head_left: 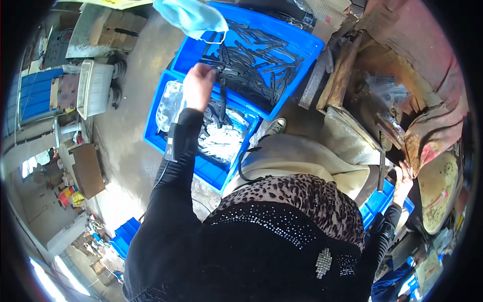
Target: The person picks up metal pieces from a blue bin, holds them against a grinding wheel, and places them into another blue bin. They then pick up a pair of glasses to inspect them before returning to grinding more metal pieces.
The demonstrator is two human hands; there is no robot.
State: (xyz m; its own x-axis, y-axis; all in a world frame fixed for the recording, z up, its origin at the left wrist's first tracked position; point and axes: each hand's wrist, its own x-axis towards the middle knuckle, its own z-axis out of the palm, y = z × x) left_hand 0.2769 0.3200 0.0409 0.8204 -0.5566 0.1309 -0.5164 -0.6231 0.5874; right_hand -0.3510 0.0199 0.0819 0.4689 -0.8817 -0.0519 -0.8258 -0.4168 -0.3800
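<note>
My left hand (198,86) is above the place where two blue bins meet, its fingers bent together in a pinch. Close to the fingertips a dark, narrow strip (222,103) crosses the bin edge; whether the fingers hold it is unclear. Many similar black strips (256,63) lie loose in the farther blue bin (309,48). In the nearer blue bin (209,173) are more dark and shiny pieces (221,138) and a clear plastic bag (170,106). Far to the right, my right hand (401,185) reaches up, fingers extended, against the lower edge of a stained reddish cloth (437,131).
A light blue face mask (191,19) hangs at the top, over the farther bin. Wooden boards (342,70) frame a recess on the right. Below my right hand sits another blue bin (375,204). White tubs (95,88) and a brown cabinet (86,171) stand at left.
</note>
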